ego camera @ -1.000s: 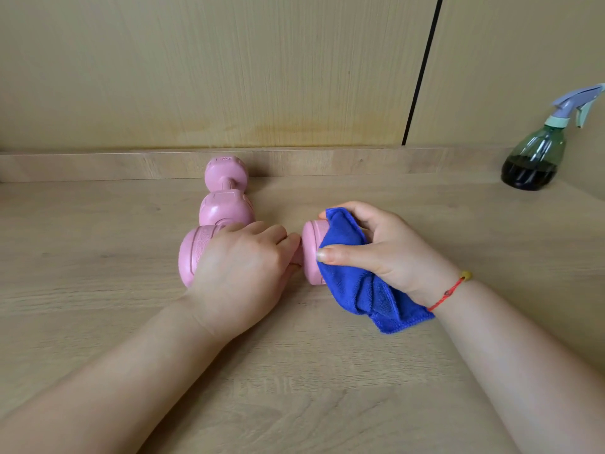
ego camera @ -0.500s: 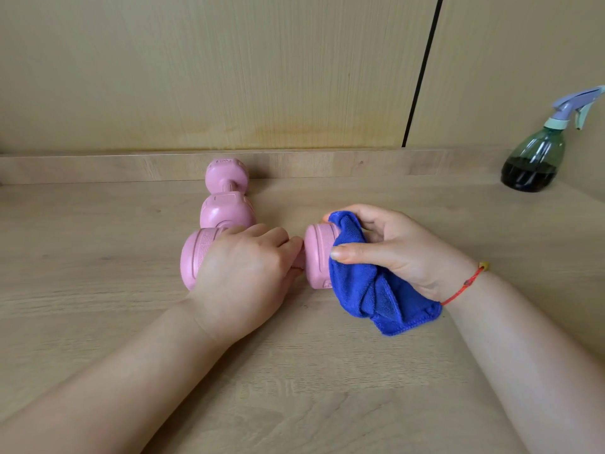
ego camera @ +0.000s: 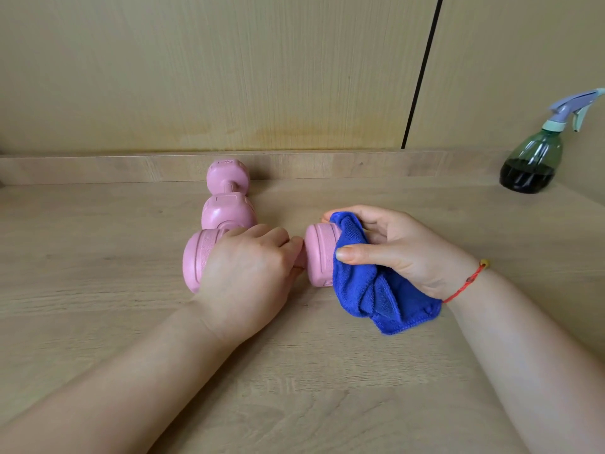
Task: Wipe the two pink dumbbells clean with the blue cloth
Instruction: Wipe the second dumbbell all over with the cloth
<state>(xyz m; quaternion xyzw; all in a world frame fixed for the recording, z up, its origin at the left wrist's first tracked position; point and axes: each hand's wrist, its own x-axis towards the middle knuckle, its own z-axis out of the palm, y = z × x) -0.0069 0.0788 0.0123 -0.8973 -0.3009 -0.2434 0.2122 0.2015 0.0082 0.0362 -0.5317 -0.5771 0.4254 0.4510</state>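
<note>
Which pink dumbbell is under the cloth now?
The near dumbbell, lying crosswise: left hand grips it, blue cloth presses its right end. The far dumbbell lies unheld.

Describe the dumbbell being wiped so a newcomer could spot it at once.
Two pink dumbbells lie on the wooden table. The nearer dumbbell lies crosswise, the left hand gripping its handle, the right hand pressing the blue cloth against its right head. The farther dumbbell points toward the wall, unheld.

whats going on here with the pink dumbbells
A person is cleaning pink dumbbells on a wooden table. The left hand grips the near dumbbell at its handle while the right hand holds the blue cloth against its right end. The second dumbbell lies behind, no hand on it; a spray bottle stands far right.
</note>
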